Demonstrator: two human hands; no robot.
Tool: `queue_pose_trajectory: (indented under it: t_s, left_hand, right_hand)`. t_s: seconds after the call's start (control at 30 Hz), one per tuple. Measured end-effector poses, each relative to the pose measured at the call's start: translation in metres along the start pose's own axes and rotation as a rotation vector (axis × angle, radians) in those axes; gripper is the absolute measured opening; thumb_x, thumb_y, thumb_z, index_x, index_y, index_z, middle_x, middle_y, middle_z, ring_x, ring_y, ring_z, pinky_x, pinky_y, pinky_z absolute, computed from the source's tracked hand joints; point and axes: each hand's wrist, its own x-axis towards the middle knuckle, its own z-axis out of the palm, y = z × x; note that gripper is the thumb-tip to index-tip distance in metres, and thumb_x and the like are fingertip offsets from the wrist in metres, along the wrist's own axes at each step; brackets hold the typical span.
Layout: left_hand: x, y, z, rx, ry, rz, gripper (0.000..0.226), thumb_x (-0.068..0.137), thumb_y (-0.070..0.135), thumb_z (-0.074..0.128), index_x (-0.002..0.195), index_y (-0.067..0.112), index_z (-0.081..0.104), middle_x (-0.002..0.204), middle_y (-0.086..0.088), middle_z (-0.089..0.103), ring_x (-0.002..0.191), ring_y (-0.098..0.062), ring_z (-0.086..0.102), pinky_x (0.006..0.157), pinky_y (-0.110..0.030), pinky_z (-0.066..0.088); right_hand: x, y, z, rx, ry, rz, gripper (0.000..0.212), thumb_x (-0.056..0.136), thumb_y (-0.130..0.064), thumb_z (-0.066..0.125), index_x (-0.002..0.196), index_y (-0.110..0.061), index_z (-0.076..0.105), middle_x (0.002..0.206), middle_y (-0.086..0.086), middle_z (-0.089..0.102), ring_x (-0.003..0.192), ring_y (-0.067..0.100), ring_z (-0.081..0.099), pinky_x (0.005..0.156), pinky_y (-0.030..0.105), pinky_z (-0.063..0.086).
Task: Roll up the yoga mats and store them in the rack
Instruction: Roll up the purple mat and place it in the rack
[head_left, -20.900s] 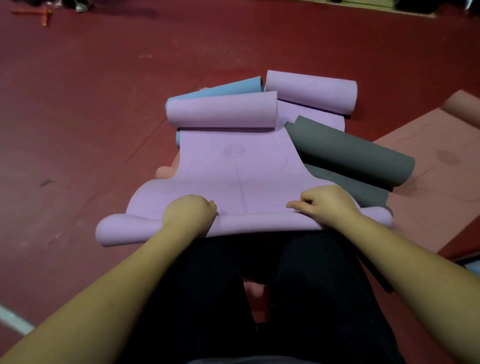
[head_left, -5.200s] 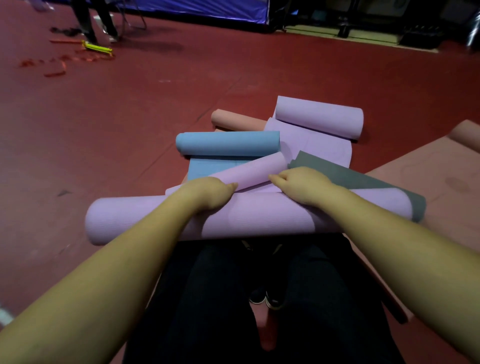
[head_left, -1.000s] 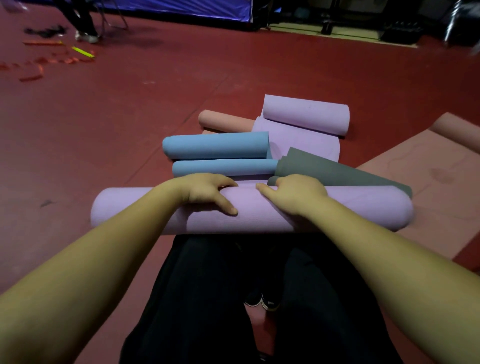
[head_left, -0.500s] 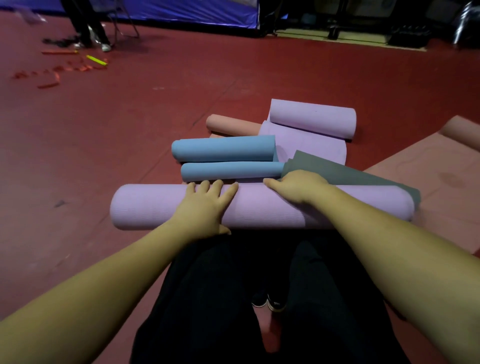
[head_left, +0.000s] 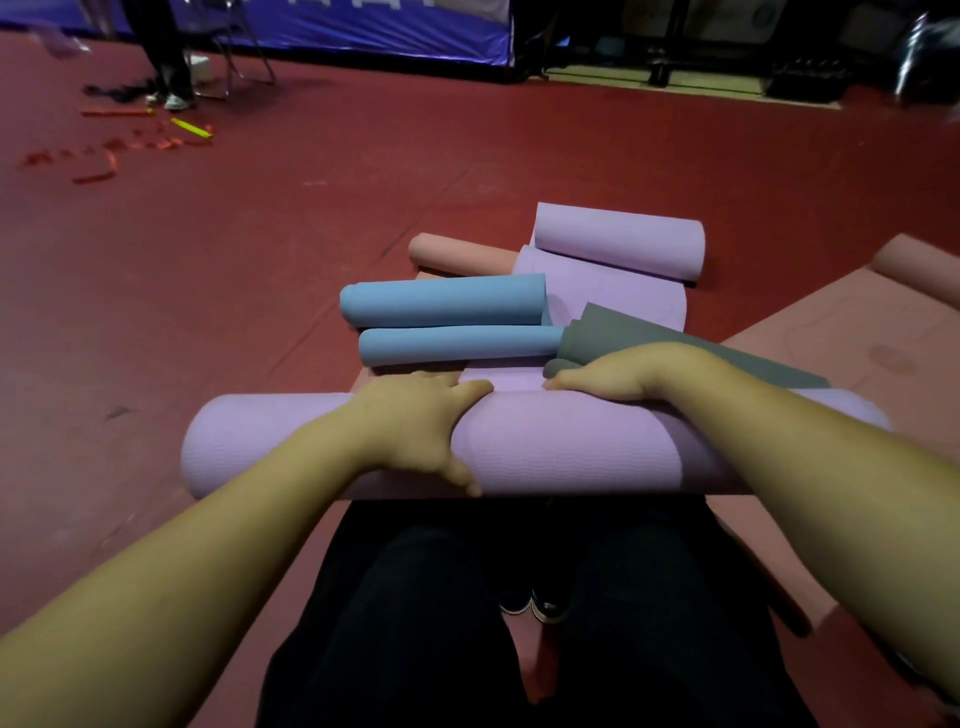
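The thick lilac foam yoga mat roll (head_left: 561, 447) is lying crosswise on the red floor (head_left: 208, 291), just in front of the person's dark-trousered knees (head_left: 493, 623). Both hands are resting on top of it near its middle. The left hand (head_left: 415, 431) is wrapping over the roll, fingers curving down the far side and thumb pointing along the near side. The right hand (head_left: 608, 376) is sitting at the far upper edge, fingers bent down against the short flat strip of lilac mat that is not yet rolled in. The two hands are lying apart, with bare roll between them.

The roll's left end is reaching out past the left forearm over bare floor; its right end is lying against a flat salmon-pink mat (head_left: 852, 332).

Directly beyond the roll, things are crowding close: two blue rolled mat ends (head_left: 447, 322), a loosely curled grey mat (head_left: 649, 340) touching the right hand's far side, a second lilac mat, half rolled (head_left: 618, 244), and a salmon roll (head_left: 457, 254) behind.

To the left and further ahead, the floor is lying open up to the red and yellow strips (head_left: 130, 150) and a standing person's legs (head_left: 166, 62).
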Motion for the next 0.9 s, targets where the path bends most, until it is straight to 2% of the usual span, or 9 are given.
queue_pose_trajectory:
  t_s: [0.1,0.17,0.27,0.33,0.43,0.57,0.73,0.8,0.9]
  left_hand:
    - [0.007,-0.006,0.000,-0.122,-0.080,-0.012,0.109,0.042,0.087,0.060,0.135,0.036,0.038,0.131,0.006,0.056,0.114,-0.023,0.055,0.093,-0.041,0.048]
    - [0.015,-0.012,-0.006,-0.225,-0.157,-0.046,0.112,0.038,0.085,0.065,0.136,0.038,0.039,0.130,0.009,0.056,0.114,-0.020,0.055,0.098,-0.041,0.046]
    - [0.029,-0.024,-0.011,-0.353,-0.276,-0.087,0.120,0.036,0.079,0.076,0.143,0.041,0.036,0.139,0.015,0.050,0.122,-0.015,0.050,0.108,-0.038,0.039]
    - [0.039,-0.032,-0.012,-0.443,-0.349,-0.091,0.119,0.040,0.071,0.083,0.146,0.040,0.036,0.142,0.018,0.048,0.126,-0.012,0.048,0.111,-0.035,0.037]
    - [0.056,-0.041,-0.012,-0.648,-0.463,-0.127,0.108,0.047,0.051,0.090,0.143,0.037,0.044,0.135,0.013,0.057,0.121,-0.014,0.056,0.107,-0.036,0.045]
    - [0.073,-0.046,-0.009,-0.766,-0.541,-0.165,0.102,0.045,0.044,0.092,0.138,0.036,0.050,0.128,0.006,0.065,0.115,-0.019,0.063,0.104,-0.042,0.048]
    - [0.069,-0.045,-0.008,-0.778,-0.394,-0.140,0.087,0.048,0.054,0.086,0.129,0.040,0.059,0.123,0.014,0.066,0.113,-0.011,0.062,0.105,-0.035,0.046]
    - [0.061,-0.043,-0.007,-0.611,-0.242,-0.097,0.091,0.047,0.070,0.075,0.131,0.038,0.058,0.125,0.017,0.060,0.116,-0.007,0.055,0.106,-0.032,0.041]
    - [0.043,-0.038,0.008,-0.315,0.063,-0.045,0.089,0.061,0.085,0.047,0.134,0.033,0.055,0.124,0.009,0.050,0.118,-0.013,0.042,0.101,-0.038,0.038]
  right_hand:
    - [0.001,-0.006,0.000,-0.023,0.011,0.013,0.098,0.056,-0.094,0.027,0.136,-0.042,0.052,0.146,-0.008,0.048,0.128,0.018,0.048,0.110,0.041,0.031]
    - [-0.003,-0.012,-0.002,-0.078,0.106,-0.006,0.084,0.075,-0.086,0.028,0.135,-0.034,0.056,0.146,-0.004,0.049,0.129,0.020,0.047,0.110,0.039,0.032]
    - [-0.009,-0.017,0.000,-0.146,0.356,-0.081,0.052,0.096,-0.063,0.034,0.108,-0.024,0.066,0.122,0.004,0.064,0.102,0.023,0.054,0.092,0.036,0.044]
    - [-0.017,-0.020,0.008,-0.173,0.424,-0.097,0.056,0.095,-0.066,0.030,0.100,-0.023,0.066,0.113,0.004,0.066,0.096,0.025,0.055,0.085,0.036,0.046]
    - [-0.018,-0.019,0.029,-0.251,0.467,-0.085,0.077,0.086,-0.078,0.016,0.116,-0.027,0.064,0.122,0.005,0.064,0.110,0.027,0.059,0.087,0.038,0.047]
    - [-0.012,-0.018,0.041,-0.294,0.574,-0.020,0.074,0.089,-0.076,0.016,0.123,-0.028,0.061,0.119,0.004,0.065,0.110,0.028,0.060,0.084,0.038,0.046]
    - [0.000,-0.014,0.036,-0.256,0.551,0.024,0.080,0.083,-0.079,0.012,0.119,-0.031,0.065,0.118,0.001,0.067,0.110,0.026,0.060,0.087,0.038,0.050]
    - [0.005,-0.014,0.035,-0.251,0.532,0.023,0.080,0.082,-0.079,0.011,0.119,-0.034,0.065,0.120,0.000,0.066,0.111,0.026,0.060,0.086,0.038,0.049]
    - [0.011,-0.015,0.029,-0.224,0.494,0.036,0.079,0.082,-0.079,0.012,0.116,-0.034,0.067,0.120,0.001,0.066,0.112,0.026,0.059,0.082,0.037,0.045]
